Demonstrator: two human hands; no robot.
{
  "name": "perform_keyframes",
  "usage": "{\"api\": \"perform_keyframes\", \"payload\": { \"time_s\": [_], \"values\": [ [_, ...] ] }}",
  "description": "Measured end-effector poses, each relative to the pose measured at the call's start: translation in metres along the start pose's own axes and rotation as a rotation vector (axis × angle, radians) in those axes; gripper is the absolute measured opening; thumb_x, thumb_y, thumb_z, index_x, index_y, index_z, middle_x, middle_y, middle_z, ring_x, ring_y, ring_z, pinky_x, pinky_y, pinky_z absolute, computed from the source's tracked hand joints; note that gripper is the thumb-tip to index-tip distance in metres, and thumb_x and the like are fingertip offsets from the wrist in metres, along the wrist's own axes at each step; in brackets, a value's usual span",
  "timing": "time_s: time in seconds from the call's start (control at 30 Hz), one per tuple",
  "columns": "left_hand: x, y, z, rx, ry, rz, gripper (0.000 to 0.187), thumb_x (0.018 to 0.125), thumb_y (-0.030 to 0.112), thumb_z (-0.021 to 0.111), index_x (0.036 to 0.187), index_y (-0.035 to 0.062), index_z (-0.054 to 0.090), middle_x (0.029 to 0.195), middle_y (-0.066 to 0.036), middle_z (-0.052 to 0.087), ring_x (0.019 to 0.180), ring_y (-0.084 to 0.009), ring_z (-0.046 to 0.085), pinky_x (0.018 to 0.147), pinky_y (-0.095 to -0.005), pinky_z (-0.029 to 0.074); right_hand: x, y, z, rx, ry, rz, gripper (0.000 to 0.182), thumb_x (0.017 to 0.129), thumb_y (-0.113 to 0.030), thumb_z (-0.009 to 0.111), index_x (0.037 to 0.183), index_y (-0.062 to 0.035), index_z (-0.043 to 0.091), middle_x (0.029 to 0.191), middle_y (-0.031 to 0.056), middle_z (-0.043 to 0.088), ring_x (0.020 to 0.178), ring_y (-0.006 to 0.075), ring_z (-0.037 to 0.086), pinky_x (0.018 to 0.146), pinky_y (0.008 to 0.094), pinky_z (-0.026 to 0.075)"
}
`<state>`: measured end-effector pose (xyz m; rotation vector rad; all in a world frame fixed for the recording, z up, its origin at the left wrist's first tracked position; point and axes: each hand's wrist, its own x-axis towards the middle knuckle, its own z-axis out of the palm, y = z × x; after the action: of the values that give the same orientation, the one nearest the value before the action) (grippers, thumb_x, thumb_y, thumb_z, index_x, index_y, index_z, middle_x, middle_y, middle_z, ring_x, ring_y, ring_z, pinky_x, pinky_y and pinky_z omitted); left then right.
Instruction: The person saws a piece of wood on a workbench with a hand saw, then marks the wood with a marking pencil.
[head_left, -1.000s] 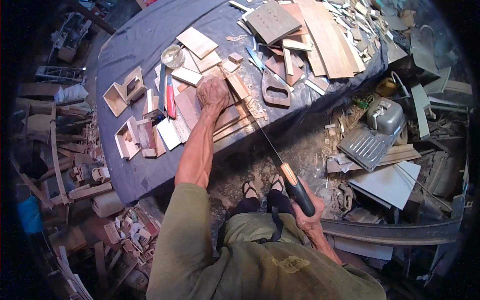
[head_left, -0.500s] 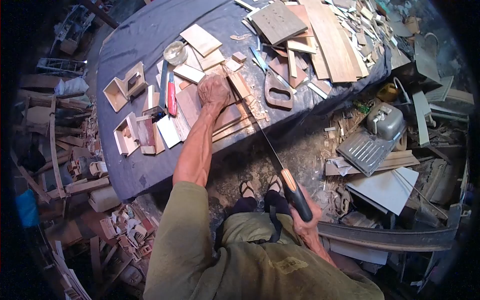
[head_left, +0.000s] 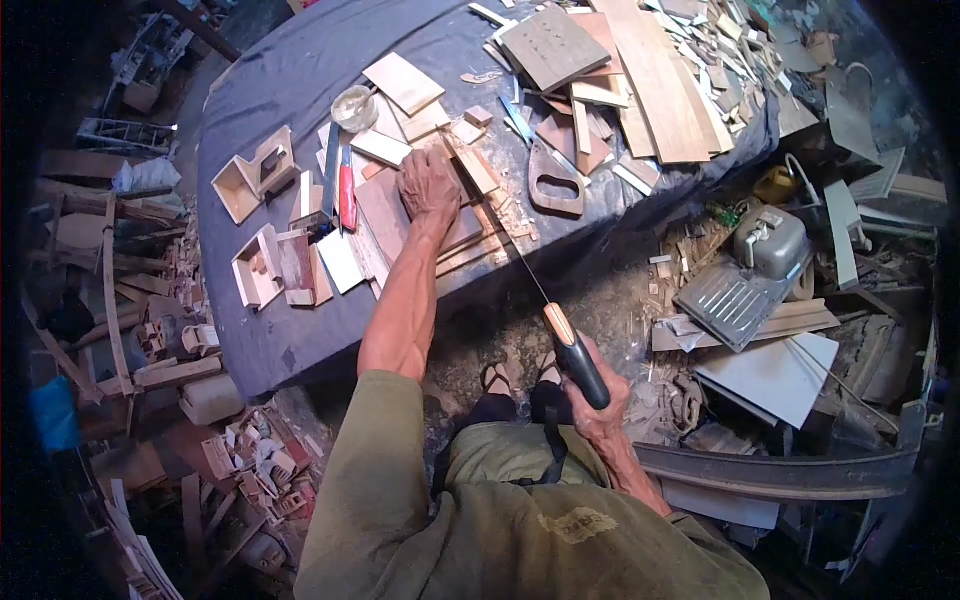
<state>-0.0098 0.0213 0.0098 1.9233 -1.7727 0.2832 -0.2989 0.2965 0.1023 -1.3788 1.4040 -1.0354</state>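
My right hand [head_left: 600, 395] is wrapped round the black and orange handle of a handsaw [head_left: 575, 355], near my waist. Its thin blade slants up and left to the table edge, where it meets a pale strip of wood [head_left: 475, 168]. Beside that strip, my left hand [head_left: 430, 185] presses down with curled fingers on the wood; its fingertips are partly hidden. Under and left of this hand lies a brown board [head_left: 385, 210]. Sawdust and small chips surround the blade's far end.
On the dark cloth-covered table [head_left: 290, 350] are small wooden boxes [head_left: 257, 265], a red-handled tool [head_left: 347, 195], a glass jar [head_left: 354, 108], and a second handsaw [head_left: 556, 185]. Offcuts and boards [head_left: 655, 80] pile up at the far right. A metal sink [head_left: 740, 280] lies on the cluttered floor.
My right hand has pushed the handsaw forward, up and slightly left, so less blade shows below the table edge. My left hand stays at the wood.
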Motion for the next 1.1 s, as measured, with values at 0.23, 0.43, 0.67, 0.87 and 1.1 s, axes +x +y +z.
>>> {"api": "perform_keyframes", "payload": {
  "time_s": [0.23, 0.43, 0.67, 0.87, 1.1],
  "values": [
    [-0.018, 0.010, -0.006, 0.038, 0.007, 0.046, 0.030, 0.082, 0.019, 0.060, 0.105, 0.0008, 0.061, 0.106, -0.016, 0.056, 0.106, -0.0351, 0.052, 0.094, -0.0485, 0.039, 0.002, 0.000, -0.001, 0.077, 0.008, 0.079, 0.064, 0.078, 0.001, 0.066, 0.140, -0.0069, 0.056, 0.098, 0.0142, 0.073, 0.079, 0.0149, 0.068, 0.072, 0.0291, 0.054],
    [-0.012, -0.007, 0.007, 0.059, 0.045, 0.191, 0.024, 0.080, 0.016, 0.059, 0.099, 0.0001, 0.061, 0.096, -0.018, 0.057, 0.096, -0.0362, 0.055, 0.086, -0.0453, 0.045, 0.000, 0.006, -0.001, 0.072, 0.012, 0.055, 0.063, 0.079, 0.000, 0.068, 0.140, -0.0073, 0.056, 0.098, 0.0144, 0.074, 0.079, 0.0154, 0.069, 0.071, 0.0301, 0.054],
    [-0.022, 0.005, -0.007, -0.007, -0.053, 0.090, 0.027, 0.083, 0.015, 0.059, 0.104, -0.0005, 0.061, 0.105, -0.017, 0.056, 0.102, -0.0374, 0.052, 0.089, -0.0460, 0.045, 0.000, 0.003, 0.004, 0.035, 0.026, 0.008, 0.064, 0.078, 0.001, 0.068, 0.141, -0.0071, 0.056, 0.102, 0.0172, 0.073, 0.083, 0.0182, 0.071, 0.073, 0.0312, 0.055],
    [-0.021, 0.011, 0.001, -0.089, 0.098, -0.029, 0.032, 0.080, 0.012, 0.060, 0.111, 0.0008, 0.060, 0.111, -0.018, 0.052, 0.108, -0.0386, 0.049, 0.096, -0.0489, 0.040, -0.004, 0.033, 0.003, -0.037, 0.001, -0.010, 0.066, 0.077, 0.002, 0.069, 0.141, -0.0069, 0.056, 0.104, 0.0179, 0.073, 0.085, 0.0188, 0.072, 0.075, 0.0303, 0.055],
    [-0.015, 0.010, -0.006, -0.103, -0.005, -0.014, 0.030, 0.077, 0.009, 0.060, 0.105, -0.0010, 0.061, 0.107, -0.018, 0.051, 0.108, -0.0385, 0.048, 0.093, -0.0476, 0.043, -0.011, 0.026, 0.006, -0.019, 0.008, -0.032, 0.064, 0.075, 0.003, 0.067, 0.138, -0.0018, 0.057, 0.111, 0.0208, 0.072, 0.092, 0.0188, 0.072, 0.081, 0.0295, 0.054]
  ]
}}
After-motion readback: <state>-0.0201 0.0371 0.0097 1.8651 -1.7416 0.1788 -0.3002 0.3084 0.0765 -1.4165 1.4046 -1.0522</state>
